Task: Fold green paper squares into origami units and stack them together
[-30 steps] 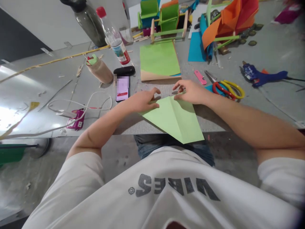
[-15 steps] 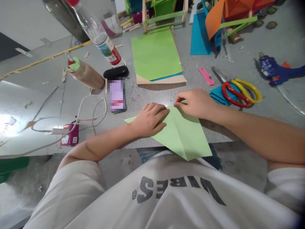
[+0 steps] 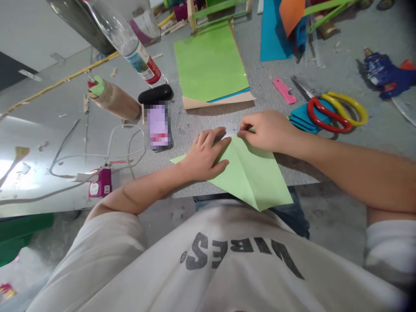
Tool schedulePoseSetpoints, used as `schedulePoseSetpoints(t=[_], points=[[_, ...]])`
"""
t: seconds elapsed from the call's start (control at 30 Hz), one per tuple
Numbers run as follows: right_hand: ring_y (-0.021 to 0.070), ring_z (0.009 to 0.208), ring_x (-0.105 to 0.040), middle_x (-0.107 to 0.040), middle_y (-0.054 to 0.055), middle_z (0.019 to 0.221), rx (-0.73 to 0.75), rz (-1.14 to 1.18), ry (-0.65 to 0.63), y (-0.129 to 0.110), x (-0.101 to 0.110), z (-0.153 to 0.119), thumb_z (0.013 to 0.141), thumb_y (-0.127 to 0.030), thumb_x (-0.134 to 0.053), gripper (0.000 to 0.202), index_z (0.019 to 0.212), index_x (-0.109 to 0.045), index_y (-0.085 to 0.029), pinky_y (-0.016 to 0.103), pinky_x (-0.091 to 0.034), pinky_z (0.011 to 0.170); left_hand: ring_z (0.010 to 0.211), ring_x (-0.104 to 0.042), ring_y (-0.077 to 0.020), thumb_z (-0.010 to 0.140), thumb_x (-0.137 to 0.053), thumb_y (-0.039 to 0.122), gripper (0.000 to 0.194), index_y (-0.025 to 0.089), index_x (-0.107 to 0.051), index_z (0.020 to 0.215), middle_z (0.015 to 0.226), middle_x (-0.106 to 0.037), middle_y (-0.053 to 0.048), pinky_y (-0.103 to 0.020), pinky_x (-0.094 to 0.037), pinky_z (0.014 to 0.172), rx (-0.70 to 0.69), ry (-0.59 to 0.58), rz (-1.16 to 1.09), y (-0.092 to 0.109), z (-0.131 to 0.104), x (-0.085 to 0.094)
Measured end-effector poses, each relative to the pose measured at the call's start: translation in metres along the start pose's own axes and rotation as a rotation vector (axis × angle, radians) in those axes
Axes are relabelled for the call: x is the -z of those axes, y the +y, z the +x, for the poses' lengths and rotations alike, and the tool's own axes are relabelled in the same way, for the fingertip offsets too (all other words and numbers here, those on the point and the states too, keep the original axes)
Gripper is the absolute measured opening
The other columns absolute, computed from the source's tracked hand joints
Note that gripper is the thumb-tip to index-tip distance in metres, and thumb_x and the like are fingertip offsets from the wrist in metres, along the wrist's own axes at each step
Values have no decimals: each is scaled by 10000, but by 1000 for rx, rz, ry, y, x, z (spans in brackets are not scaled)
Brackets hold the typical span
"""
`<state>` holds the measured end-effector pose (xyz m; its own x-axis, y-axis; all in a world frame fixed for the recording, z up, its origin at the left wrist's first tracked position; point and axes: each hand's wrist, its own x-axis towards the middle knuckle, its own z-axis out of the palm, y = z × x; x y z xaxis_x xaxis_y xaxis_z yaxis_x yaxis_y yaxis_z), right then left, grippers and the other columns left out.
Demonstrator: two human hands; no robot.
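Observation:
A pale green sheet of paper (image 3: 250, 173) with a crease down its middle lies at the table's front edge, one corner jutting out over my lap. My left hand (image 3: 206, 154) rests on its left part, fingers spread and laid out. At the paper's far edge, my right hand (image 3: 264, 130) pinches it between thumb and curled fingers. Scissors (image 3: 329, 115) with red and yellow handles lie right of that hand, on top of small blue paper pieces (image 3: 305, 118). Beyond the hands is a stack of coloured paper (image 3: 211, 65), bright green uppermost.
To the left are a phone (image 3: 158, 125), a black case (image 3: 155, 94), a plastic bottle (image 3: 138, 56), a brown cylinder (image 3: 118, 102), a purple power adapter (image 3: 100, 183) and white cable. A pink cutter (image 3: 284, 90) and a blue glue gun (image 3: 385, 73) lie to the right.
My left hand's fingers have lifted and spread slightly on the paper. My right hand keeps its pinch at the far edge. The camera view has shifted a little.

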<state>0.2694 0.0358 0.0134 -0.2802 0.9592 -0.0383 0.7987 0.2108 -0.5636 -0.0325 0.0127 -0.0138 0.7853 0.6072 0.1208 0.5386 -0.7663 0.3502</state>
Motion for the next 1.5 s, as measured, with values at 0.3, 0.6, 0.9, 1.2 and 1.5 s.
schedulePoseSetpoints(t=[0.3,0.6,0.9,1.2,1.5], points=[[352,906,-762,-813,94,864,40,-16,27,-2,-3,5,985,-376,-879,227,819,-760,-276,492,-467,832,1713,-492,-559,1084,-761,547,769,272,-644,1794,2020,-402,-248,-807,-392,1404,35,9,-5,-8,5,-2],[368,941,-760,-781,86,818,58,56,51,8,-5,9,942,-435,-947,275,794,-762,-295,493,-504,861,1704,-509,-549,1094,-759,548,758,258,-665,1788,2025,-409,-251,-807,-400,1406,17,18,13,-11,6,-3],[381,988,-747,-790,83,984,-11,20,13,7,18,5,897,-408,-992,466,1300,-802,-272,476,-487,892,1441,-708,-413,1248,-536,408,410,257,-817,1506,1556,-810,-215,-644,-558,1199,-79,29,102,-9,12,6],[373,915,-702,-798,109,942,37,-120,57,9,5,3,1098,-416,-742,370,1437,-772,-269,453,-424,822,1521,-673,-475,1172,-511,963,953,210,-702,1724,1695,-736,-278,-659,-525,1244,-199,-59,6,-13,4,11],[393,1015,-806,-916,171,1169,-50,-443,-98,-21,12,-9,1214,-347,-484,419,1467,-805,-251,450,-397,793,1513,-619,-488,1165,-421,1007,1038,209,-668,1781,1721,-694,-282,-693,-496,1262,-163,-115,-9,-13,4,8]])
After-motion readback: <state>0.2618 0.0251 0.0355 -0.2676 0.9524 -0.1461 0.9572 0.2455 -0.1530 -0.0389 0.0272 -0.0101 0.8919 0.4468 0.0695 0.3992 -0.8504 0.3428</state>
